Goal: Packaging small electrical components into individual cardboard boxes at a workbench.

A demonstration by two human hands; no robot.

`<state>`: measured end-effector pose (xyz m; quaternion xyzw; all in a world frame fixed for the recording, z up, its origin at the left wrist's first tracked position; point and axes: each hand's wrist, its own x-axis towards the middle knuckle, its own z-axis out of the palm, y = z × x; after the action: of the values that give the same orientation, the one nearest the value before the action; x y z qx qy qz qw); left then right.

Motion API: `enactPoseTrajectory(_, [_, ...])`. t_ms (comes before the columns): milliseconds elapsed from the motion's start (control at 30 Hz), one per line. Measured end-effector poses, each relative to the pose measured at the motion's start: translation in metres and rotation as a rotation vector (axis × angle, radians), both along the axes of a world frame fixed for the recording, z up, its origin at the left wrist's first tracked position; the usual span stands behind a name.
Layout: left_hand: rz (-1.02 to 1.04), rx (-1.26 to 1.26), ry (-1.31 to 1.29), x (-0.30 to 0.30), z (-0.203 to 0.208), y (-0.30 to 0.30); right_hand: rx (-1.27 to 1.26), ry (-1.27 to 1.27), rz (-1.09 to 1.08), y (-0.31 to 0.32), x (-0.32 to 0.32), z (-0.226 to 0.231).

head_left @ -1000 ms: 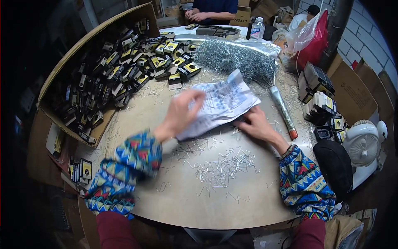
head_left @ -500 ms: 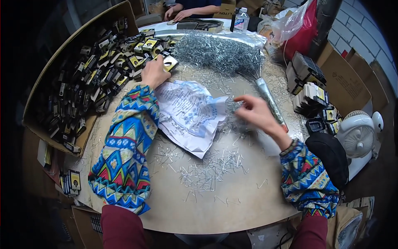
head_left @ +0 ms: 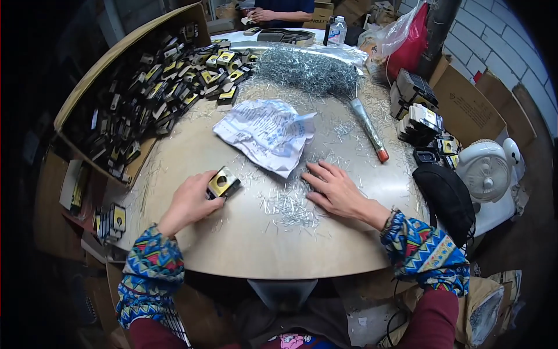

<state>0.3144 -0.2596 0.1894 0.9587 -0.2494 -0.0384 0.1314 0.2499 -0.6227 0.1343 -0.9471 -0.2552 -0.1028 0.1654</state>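
Note:
A small black-and-yellow cardboard box point(head_left: 223, 182) is gripped between the thumb and fingers of my left hand point(head_left: 195, 200), low over the near left of the table. My right hand point(head_left: 337, 191) lies palm down with its fingers apart, fingertips at the edge of a loose scatter of thin bent wire pieces point(head_left: 288, 208). Nothing shows in its grasp. Beyond both hands lies a crumpled printed paper sheet point(head_left: 267, 131). Further back rises a big tangled heap of the same silvery wire pieces point(head_left: 308, 70).
A large carton point(head_left: 75, 107) full of similar small boxes point(head_left: 168, 81) lies tipped at the left. On the right are a taped rod with a red end point(head_left: 370, 131), stacked boxes point(head_left: 419, 125), a black pouch point(head_left: 444, 203) and a white fan point(head_left: 487, 171). Another person's hands point(head_left: 261, 15) work across the table.
My left hand has come back from the pile of boxes toward me, bringing one box. My right hand has lowered and moved nearer, onto the scattered wire pieces. The view has shifted slightly.

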Motion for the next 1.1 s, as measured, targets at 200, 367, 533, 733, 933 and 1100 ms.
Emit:
enactPoseTrajectory(200, [-0.092, 0.028, -0.249, -0.026, -0.016, -0.038, -0.079, 0.024, -0.114, 0.022, 0.024, 0.006])
enactPoseTrajectory(367, [-0.41, -0.156, -0.329, 0.019, -0.04, -0.092, -0.042, -0.017, -0.002, 0.039, 0.036, 0.005])
enactPoseTrajectory(533, [-0.135, -0.101, -0.197, 0.041, -0.032, -0.112, 0.108, 0.222, -0.198, 0.024, 0.039, 0.022])
enactPoseTrajectory(733, [-0.599, -0.08, -0.473, -0.027, -0.055, -0.108, 0.099, -0.064, 0.081, 0.017, 0.014, 0.013])
enactPoseTrajectory(933, [-0.404, -0.347, -0.299, -0.032, -0.043, -0.091, 0.359, -0.009, -0.268, 0.006, 0.009, 0.021])
enactPoseTrajectory(1100, [-0.228, -0.39, -0.56, -0.016, -0.034, -0.103, 0.059, -0.13, -0.116, 0.011, -0.008, 0.009])
